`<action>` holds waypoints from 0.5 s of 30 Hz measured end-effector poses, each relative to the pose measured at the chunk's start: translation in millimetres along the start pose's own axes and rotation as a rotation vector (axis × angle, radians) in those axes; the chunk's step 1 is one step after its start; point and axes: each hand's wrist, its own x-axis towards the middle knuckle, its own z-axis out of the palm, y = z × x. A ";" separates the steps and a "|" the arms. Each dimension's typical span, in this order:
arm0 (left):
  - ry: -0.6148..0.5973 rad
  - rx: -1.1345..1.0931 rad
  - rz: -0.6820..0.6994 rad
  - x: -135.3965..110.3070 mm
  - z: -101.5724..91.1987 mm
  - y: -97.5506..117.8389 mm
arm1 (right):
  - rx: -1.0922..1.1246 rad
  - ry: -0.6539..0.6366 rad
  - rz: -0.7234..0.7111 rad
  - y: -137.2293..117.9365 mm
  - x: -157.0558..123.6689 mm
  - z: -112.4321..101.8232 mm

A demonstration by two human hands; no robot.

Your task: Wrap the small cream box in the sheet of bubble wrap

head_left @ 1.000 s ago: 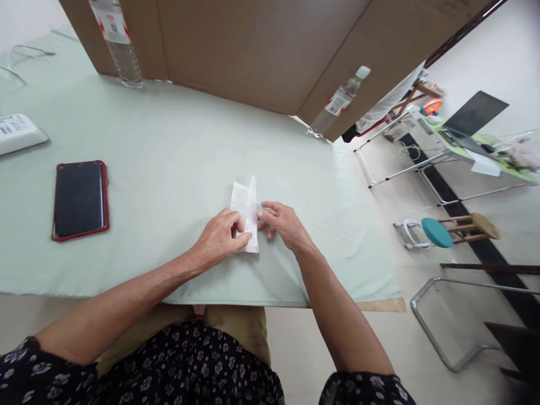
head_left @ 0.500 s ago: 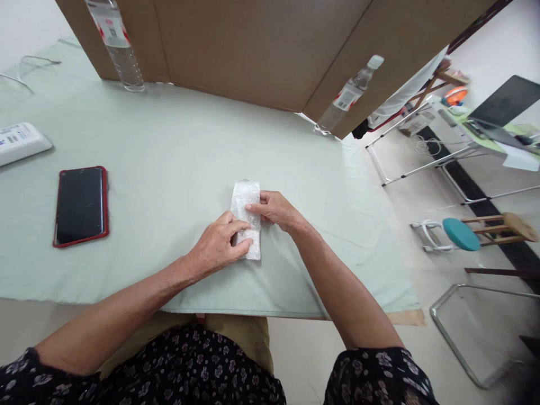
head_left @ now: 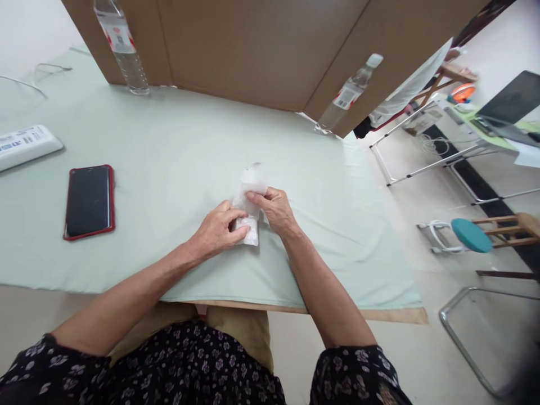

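A strip of translucent white bubble wrap (head_left: 252,183) lies on the green tablecloth in front of me. Its far part is raised and tilts up from the cloth, while the near end stays down. My right hand (head_left: 276,209) pinches the raised part at its right edge, thumb on top. On the near end, my left hand (head_left: 219,227) grips from the left side with thumb and fingers pressed onto the wrap. Whether anything is inside the wrap, I cannot tell.
A tablet in a red case (head_left: 89,202) and a white device (head_left: 28,147) lie to the left. Water bottles (head_left: 130,67) (head_left: 348,95) stand against a brown cardboard panel (head_left: 236,50) at the back. Right of the table are a teal stool (head_left: 471,235) and a laptop (head_left: 508,104).
My right hand has lifted the far part of the bubble wrap, so the strip now bends near its middle. My left hand still grips the near end.
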 end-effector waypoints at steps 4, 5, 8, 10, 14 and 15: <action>0.009 0.017 0.024 1.2 -0.4 -2.6 | -0.001 -0.026 -0.054 -0.8 -1.2 1.1; 0.016 0.025 0.032 0.7 -0.3 -3.2 | -0.004 -0.036 -0.057 -1.4 -1.3 1.4; 0.041 0.050 0.069 -2.2 0.4 -4.0 | 0.005 -0.041 -0.043 -4.1 -3.5 3.8; 0.057 0.060 0.119 -5.5 1.5 -3.0 | 0.032 0.010 -0.043 -6.2 -8.5 6.8; 0.102 0.101 0.229 -13.7 5.0 0.7 | 0.042 0.138 -0.091 -10.5 -26.6 13.2; 0.118 0.119 0.247 -15.5 5.9 1.4 | 0.036 0.148 -0.105 -11.5 -31.0 14.0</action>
